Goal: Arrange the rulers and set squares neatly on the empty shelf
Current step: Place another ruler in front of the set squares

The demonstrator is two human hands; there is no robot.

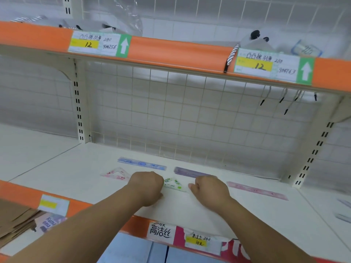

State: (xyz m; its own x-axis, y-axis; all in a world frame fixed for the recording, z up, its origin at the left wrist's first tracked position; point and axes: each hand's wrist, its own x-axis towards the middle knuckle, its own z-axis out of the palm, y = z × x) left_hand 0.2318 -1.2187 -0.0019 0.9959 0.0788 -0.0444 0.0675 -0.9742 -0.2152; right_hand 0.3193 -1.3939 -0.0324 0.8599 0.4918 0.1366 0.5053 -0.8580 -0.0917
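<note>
A clear green-printed set square [173, 184] lies flat on the white shelf [190, 211] between my two hands. My left hand [147, 186] is curled at its left corner and my right hand [210, 190] is curled at its right corner, with the fingertips on its edges. To the left of my left hand lies a pink set square [116, 174]. Behind, a blue ruler [141, 163] and a purple ruler [190, 171] lie end to end. A pink ruler [256, 190] lies to the right of my right hand.
A wire grid [190, 114] backs the shelf. The orange-edged shelf above [171, 52] carries price labels and hanging cords. Brown paper bags [17, 219] lie at the lower left. A few pale items [343, 211] rest at the far right.
</note>
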